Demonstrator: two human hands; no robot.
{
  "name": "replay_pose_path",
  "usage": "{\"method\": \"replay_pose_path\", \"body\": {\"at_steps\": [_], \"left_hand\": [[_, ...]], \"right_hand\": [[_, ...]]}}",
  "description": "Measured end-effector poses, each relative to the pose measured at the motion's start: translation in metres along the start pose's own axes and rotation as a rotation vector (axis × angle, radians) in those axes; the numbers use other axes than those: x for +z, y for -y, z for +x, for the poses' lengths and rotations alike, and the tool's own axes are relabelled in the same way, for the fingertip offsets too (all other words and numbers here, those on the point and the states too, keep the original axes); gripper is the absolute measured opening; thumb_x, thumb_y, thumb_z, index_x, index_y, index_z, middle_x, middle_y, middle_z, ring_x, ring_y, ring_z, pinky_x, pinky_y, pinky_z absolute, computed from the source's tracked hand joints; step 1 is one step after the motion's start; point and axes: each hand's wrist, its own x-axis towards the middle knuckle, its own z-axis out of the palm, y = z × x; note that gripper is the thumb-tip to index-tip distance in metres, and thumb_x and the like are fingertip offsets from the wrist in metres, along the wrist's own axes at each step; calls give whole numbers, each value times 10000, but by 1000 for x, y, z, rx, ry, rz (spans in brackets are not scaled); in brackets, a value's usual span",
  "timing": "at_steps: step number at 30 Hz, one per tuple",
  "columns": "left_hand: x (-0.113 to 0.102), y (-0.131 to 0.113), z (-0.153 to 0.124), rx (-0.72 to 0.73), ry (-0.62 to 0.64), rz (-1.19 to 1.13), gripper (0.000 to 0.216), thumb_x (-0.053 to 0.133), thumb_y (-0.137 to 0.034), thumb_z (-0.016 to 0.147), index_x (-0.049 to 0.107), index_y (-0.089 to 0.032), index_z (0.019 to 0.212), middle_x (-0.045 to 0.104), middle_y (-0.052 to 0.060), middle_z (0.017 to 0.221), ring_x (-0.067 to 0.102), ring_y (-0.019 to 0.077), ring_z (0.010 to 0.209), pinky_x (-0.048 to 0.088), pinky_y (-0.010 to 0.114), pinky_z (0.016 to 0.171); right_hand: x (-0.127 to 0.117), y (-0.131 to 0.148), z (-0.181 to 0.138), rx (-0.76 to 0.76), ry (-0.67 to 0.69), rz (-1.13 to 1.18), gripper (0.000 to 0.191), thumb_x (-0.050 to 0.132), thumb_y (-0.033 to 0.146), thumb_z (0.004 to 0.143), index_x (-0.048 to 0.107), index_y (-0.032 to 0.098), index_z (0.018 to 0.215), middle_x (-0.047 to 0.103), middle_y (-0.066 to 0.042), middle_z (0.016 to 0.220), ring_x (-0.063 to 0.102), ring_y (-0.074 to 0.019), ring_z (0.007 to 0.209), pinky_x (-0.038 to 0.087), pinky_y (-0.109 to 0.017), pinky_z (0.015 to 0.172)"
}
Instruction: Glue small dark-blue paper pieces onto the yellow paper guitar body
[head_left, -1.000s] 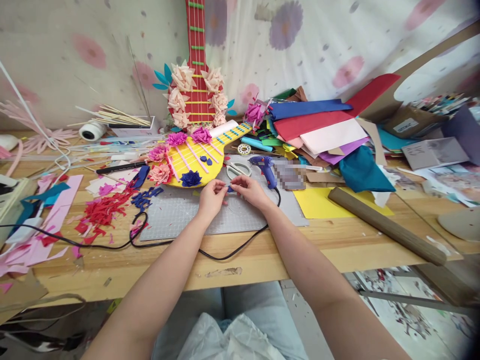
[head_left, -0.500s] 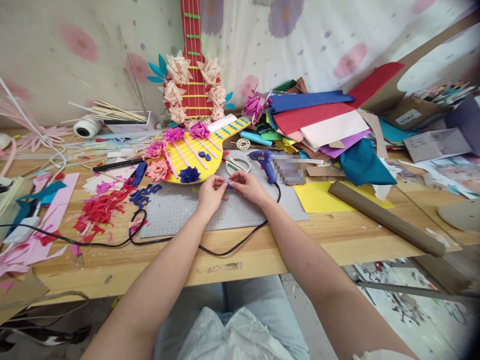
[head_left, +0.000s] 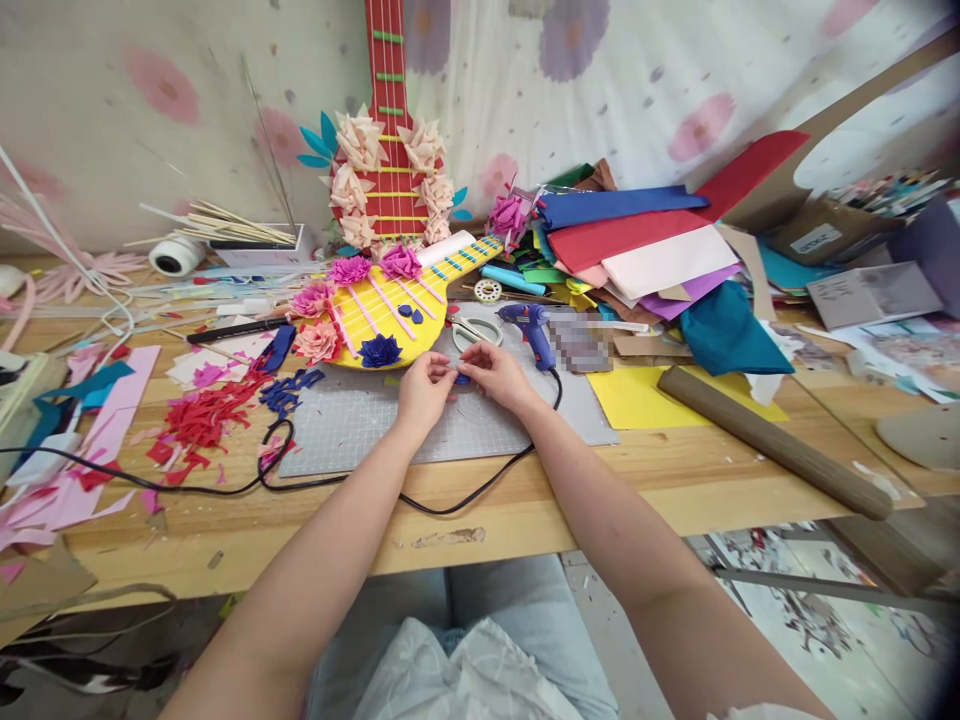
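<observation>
Over the grey cutting mat [head_left: 360, 430], my left hand [head_left: 426, 392] and my right hand [head_left: 495, 375] meet fingertip to fingertip. Both pinch a small dark-blue paper piece [head_left: 463, 379], mostly hidden by the fingers. Just beyond them lie scissors [head_left: 480, 331] with pale handles. A yellow paper guitar [head_left: 420, 335] rests behind my left hand, trimmed with pink flowers and a dark-blue paper flower [head_left: 380, 350]. To the right of my right hand sits a blue glue gun [head_left: 531, 328], its black cord running across the mat.
A red guitar [head_left: 390, 180] with peach flowers stands against the curtain. Coloured paper sheets [head_left: 630, 235] are heaped at the back right. A brown cardboard tube [head_left: 772, 440] lies over yellow paper [head_left: 630, 395]. Red paper scraps [head_left: 202, 415] and blue scraps [head_left: 289, 392] spread on the left.
Slightly more of the blue piece shows below my fingertips. Both hands keep their pinch in almost the same place, and the whole view has shifted very slightly.
</observation>
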Motion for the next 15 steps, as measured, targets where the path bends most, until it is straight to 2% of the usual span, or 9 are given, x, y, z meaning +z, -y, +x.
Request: {"method": "replay_pose_path", "body": {"at_steps": [3, 7, 11, 15], "left_hand": [[-1, 2, -1, 47, 18, 85, 163, 564, -147, 756, 557, -152, 918, 612, 32, 767, 613, 128, 638, 514, 211, 452], [-4, 4, 0, 153, 19, 216, 239, 558, -115, 740, 574, -163, 974, 658, 79, 938, 643, 166, 798, 547, 249, 552], [-6, 3, 0, 238, -18, 310, 262, 549, -80, 720, 576, -162, 968, 659, 91, 981, 639, 182, 896, 561, 302, 687], [-4, 2, -1, 273, -11, 276, 294, 520, -48, 710, 569, -166, 975, 649, 82, 981, 634, 167, 889, 557, 281, 680]], "right_hand": [[-2, -1, 0, -24, -40, -158, 130, 629, 264, 684, 547, 194, 757, 602, 19, 696, 525, -109, 618, 414, -254, 600], [-3, -2, -1, 12, -108, -302, 117, 651, 247, 683, 561, 202, 742, 610, 22, 678, 536, -121, 626, 387, -264, 612], [-3, -5, 1, 10, -159, -236, 130, 657, 255, 676, 560, 201, 744, 609, 17, 677, 545, -126, 634, 406, -267, 623], [-5, -8, 4, 12, -148, -48, 166, 649, 287, 665, 548, 195, 759, 594, 14, 687, 546, -123, 636, 437, -266, 613]]}}
